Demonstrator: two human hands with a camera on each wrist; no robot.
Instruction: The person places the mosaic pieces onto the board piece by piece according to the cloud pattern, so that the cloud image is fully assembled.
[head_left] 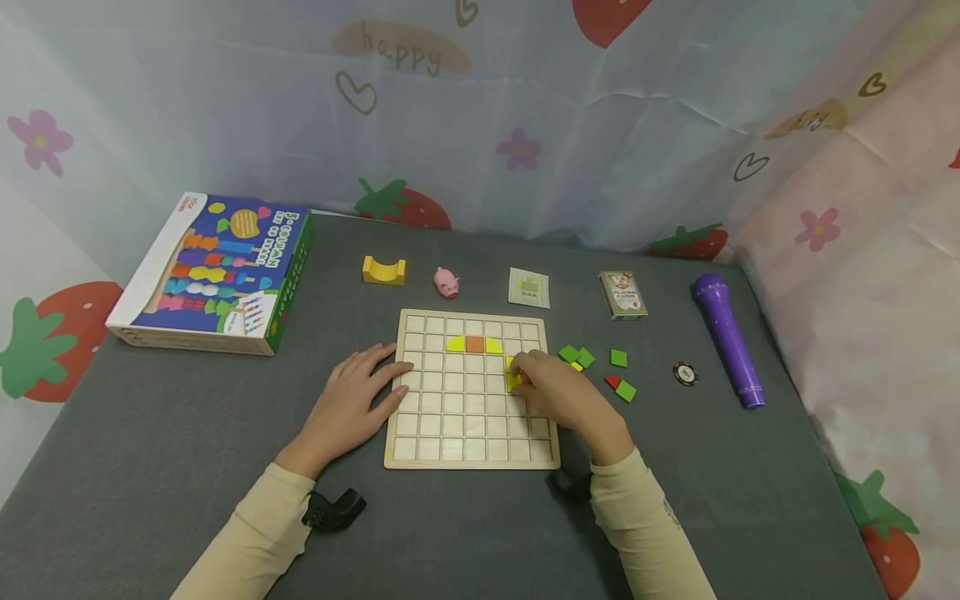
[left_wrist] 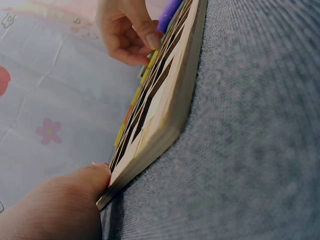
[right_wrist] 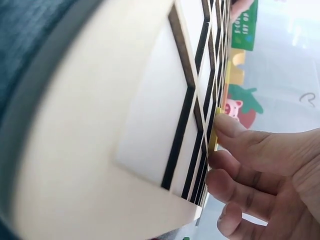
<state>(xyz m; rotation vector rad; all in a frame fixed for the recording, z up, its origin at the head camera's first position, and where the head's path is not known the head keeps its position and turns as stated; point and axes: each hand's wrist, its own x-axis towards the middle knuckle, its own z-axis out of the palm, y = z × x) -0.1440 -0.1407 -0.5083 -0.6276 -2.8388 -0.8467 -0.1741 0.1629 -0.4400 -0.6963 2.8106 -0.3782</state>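
Grey worktop point(head_left: 772, 500), cloth-like surface. Far left corner: large game box point(head_left: 225, 267), lying flat, blue top with printed coloured shapes, green side. To right of box, loose row along far side: yellow block point(head_left: 384, 273) with curved notch on top, small pink pig figure point(head_left: 446, 282), pale square card point(head_left: 528, 288) with green print, pack of playing cards point(head_left: 623, 296). Further right: purple stick point(head_left: 727, 337) with thicker far end, dark round chip point(head_left: 686, 373) near it. Behind: hanging backdrop point(head_left: 450, 133), strawberries, flowers, hearts, word "happy".
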